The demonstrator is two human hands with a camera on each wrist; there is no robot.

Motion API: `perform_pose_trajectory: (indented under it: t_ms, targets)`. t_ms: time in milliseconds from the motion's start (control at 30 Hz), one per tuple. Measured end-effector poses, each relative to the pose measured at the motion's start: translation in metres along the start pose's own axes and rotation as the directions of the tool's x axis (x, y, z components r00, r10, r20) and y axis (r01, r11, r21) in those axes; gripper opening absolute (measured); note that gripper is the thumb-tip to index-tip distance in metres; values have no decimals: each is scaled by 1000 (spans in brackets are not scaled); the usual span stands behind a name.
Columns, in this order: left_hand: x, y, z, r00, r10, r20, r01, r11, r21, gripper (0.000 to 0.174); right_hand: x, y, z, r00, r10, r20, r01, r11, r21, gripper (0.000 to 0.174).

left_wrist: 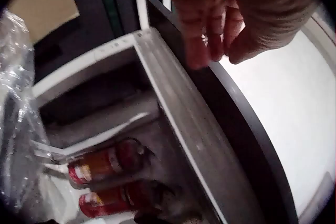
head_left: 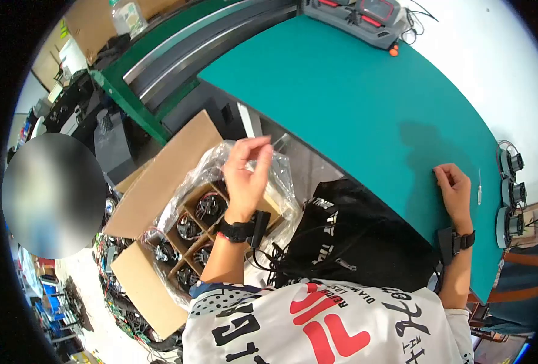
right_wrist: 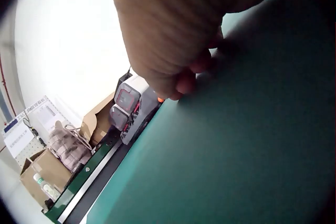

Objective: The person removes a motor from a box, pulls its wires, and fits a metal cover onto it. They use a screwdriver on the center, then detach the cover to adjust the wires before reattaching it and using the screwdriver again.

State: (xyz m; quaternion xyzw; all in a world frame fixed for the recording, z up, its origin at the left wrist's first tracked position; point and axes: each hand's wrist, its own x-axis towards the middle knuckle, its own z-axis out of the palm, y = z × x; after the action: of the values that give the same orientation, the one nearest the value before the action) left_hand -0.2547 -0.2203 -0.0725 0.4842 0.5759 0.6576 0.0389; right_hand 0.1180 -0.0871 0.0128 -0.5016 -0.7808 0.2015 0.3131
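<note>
My left hand hangs above the open cardboard box, its fingers loosely curled with nothing visible between them. In the left wrist view the same hand shows beside the table edge. Under it, the box's cardboard dividers hold several round black parts with wires, and clear plastic film lines the box. My right hand is low over the green tabletop, fingers bent loosely and holding nothing visible. A small screwdriver lies just to its right. The right wrist view shows this hand close over the green surface.
Three round black-and-silver parts line the table's right edge. A grey-and-red device stands at the far end. Black fabric with white lettering lies between me and the table. Two red cylinders lie beneath the table.
</note>
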Motion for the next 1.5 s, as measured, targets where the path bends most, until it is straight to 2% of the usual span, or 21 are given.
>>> perform_pose_trajectory:
  t_ms: [33,67,100,167,200,233,267,333,367,467,500,633,733,767,867,933,1000,1133,1267,1333,1500]
  targets:
    - [-13,-14,-12,971,-238,-31,239,971,25,11,0,0,-1,1000,6,11,-6,999,-32,16]
    - [-26,-34,-15,908,-397,-135,372,911,-178,11,1,-1,0,1000,-2,23,3,999,-36,16]
    - [-40,-70,-24,881,-428,-201,406,903,-143,12,1,-1,0,1000,-21,15,21,999,-37,16]
    - [-76,-146,-42,807,-558,-192,590,767,253,16,0,-1,-1,999,-43,6,44,998,-37,16]
    - [-99,-180,-49,811,-557,-178,581,730,360,19,-1,-1,-2,999,-47,11,47,995,-85,16]
    - [-111,-191,-51,786,-585,-199,580,588,564,22,0,-2,-1,999,-50,12,51,990,-131,17]
    - [-114,-206,-52,685,-710,-162,637,475,607,32,4,-4,0,999,-52,7,53,991,-127,17]
    - [-112,-210,-46,724,-667,-173,562,427,708,43,0,-6,0,1000,-22,14,23,997,-77,15]
    - [-117,-210,-37,600,-753,-272,644,252,722,48,-1,-3,0,1000,-11,19,12,997,-76,15]
    - [-125,-239,-25,689,-677,-259,541,242,806,45,0,3,2,1000,22,-7,-22,1000,6,14]
    - [-117,-239,-22,718,-676,-162,451,276,849,44,0,2,2,1000,9,-12,-9,1000,-28,14]
    - [-94,-241,-8,636,-761,-127,424,208,881,53,-1,1,2,999,-33,-26,30,993,-112,13]
    - [-79,-263,-15,704,-708,-61,345,266,900,65,-1,-9,1,1000,3,1,-3,992,-126,12]
    - [-68,-268,-17,650,-757,-74,395,253,883,75,-1,-13,1,999,49,5,-48,991,-127,12]
    - [-55,-281,-26,809,-588,18,247,368,896,75,0,-10,2,995,98,-10,-99,990,-96,13]
    - [-51,-264,-29,800,-600,20,305,435,847,74,0,-9,2,993,120,-13,-121,987,-103,13]
    - [-70,-279,-29,831,-544,-120,388,410,826,52,1,-11,2,991,132,-15,-133,984,-117,13]
    - [-89,-280,-26,739,-655,-159,454,309,836,60,2,-11,3,987,161,10,-158,978,-138,13]
    - [-87,-280,-21,704,-705,-87,341,229,912,79,2,-12,4,986,168,-1,-165,972,-169,13]
    - [-76,-277,-17,488,-859,-153,466,108,878,78,3,-13,6,986,163,-18,-164,975,-150,13]
    - [-78,-294,-28,530,-842,-99,403,148,903,75,4,-9,6,980,199,-22,-200,970,-136,14]
